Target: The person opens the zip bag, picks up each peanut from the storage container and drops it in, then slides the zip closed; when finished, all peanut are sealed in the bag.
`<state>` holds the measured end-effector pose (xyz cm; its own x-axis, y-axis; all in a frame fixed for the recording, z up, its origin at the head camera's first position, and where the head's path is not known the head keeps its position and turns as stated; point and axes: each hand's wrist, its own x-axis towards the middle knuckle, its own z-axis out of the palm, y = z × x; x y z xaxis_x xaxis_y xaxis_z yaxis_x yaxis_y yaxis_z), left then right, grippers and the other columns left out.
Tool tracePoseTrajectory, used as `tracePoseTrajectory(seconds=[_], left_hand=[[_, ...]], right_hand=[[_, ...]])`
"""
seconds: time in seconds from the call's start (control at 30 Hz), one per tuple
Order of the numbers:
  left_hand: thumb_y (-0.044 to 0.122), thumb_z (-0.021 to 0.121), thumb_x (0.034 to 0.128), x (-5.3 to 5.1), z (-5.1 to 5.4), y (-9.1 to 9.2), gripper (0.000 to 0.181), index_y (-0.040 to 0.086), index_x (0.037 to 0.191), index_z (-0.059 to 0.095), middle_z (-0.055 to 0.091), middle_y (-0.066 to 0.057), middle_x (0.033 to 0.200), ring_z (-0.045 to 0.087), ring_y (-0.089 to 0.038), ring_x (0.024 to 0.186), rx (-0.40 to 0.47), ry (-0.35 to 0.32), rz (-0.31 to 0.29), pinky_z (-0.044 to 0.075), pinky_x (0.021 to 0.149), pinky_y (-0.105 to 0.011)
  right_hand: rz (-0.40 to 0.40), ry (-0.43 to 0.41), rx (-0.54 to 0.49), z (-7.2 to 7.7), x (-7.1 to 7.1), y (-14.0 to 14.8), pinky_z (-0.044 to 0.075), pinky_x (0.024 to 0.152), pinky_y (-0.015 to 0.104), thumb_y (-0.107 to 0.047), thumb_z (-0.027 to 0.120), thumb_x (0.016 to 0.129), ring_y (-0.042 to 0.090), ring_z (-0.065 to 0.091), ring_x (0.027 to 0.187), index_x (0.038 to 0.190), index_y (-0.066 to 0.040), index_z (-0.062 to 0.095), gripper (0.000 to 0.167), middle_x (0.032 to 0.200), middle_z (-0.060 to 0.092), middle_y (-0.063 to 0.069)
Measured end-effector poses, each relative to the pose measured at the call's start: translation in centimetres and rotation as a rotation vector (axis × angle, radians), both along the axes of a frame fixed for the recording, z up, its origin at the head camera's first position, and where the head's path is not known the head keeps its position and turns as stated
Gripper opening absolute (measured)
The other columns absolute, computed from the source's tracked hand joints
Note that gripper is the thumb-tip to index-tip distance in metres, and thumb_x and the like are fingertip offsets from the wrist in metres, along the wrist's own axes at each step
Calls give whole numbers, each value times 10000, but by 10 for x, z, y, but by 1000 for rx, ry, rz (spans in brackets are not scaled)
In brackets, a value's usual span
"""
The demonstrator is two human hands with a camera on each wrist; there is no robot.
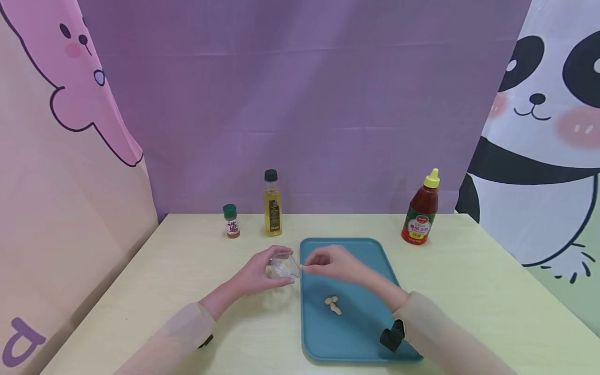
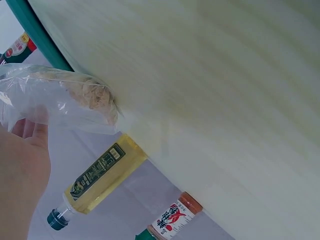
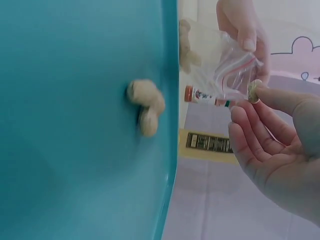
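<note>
My left hand (image 1: 264, 270) holds a clear zip bag (image 1: 284, 265) by its sides, above the table just left of the blue tray (image 1: 349, 333). Tan peanuts (image 2: 95, 95) lie in the bag's bottom in the left wrist view. Between thumb and fingers, my right hand (image 1: 335, 262) pinches a peanut (image 3: 253, 91) right at the bag's mouth, where the red zip strip shows in the right wrist view. A few unshelled peanuts (image 3: 146, 102) rest together on the tray, below my right hand in the head view.
At the table's back stand a small green-capped spice jar (image 1: 232, 221), a bottle of yellow oil (image 1: 272, 208) and, to the right, a ketchup bottle (image 1: 419, 211) with a yellow cap. Behind the table hangs a purple cloth (image 1: 304, 114).
</note>
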<state>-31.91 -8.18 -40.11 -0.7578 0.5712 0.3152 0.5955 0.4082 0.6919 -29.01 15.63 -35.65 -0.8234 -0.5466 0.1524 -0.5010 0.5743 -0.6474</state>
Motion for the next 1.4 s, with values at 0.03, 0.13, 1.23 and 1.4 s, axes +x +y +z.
tracePoseTrajectory(seconds=[0.03, 0.13, 1.23, 1.4], left_hand=[[375, 765, 767, 0, 0, 0, 677, 139, 1322, 459, 556, 20, 1320, 523, -160, 1206, 3, -3, -1, 458, 994, -400], [375, 760, 772, 0, 1, 0, 672, 141, 1324, 457, 553, 22, 1320, 520, -158, 1202, 3, -6, -4, 463, 987, -397], [349, 759, 780, -1, 1, 0, 656, 123, 1320, 465, 559, 21, 1312, 520, -148, 1207, 26, 27, -16, 472, 978, -379], [360, 755, 782, -1, 1, -2, 651, 131, 1318, 465, 558, 18, 1316, 519, -159, 1210, 27, 19, -11, 463, 985, -406]], right_hand=[[3, 11, -3, 0, -1, -3, 497, 614, 222, -261, 649, 886, 263, 632, 751, 951, -111, 699, 171, 870, 701, 86], [3, 52, 5, 0, -3, -10, 497, 603, 202, -242, 657, 880, 161, 619, 703, 939, -110, 704, 152, 842, 701, 44], [-65, 98, -62, -2, -2, -29, 506, 620, 185, -182, 675, 865, 85, 597, 715, 971, -50, 700, 172, 855, 688, 13], [-64, 111, -82, 1, 1, -26, 515, 635, 184, -176, 675, 864, 98, 620, 728, 969, -51, 696, 165, 868, 697, 26]])
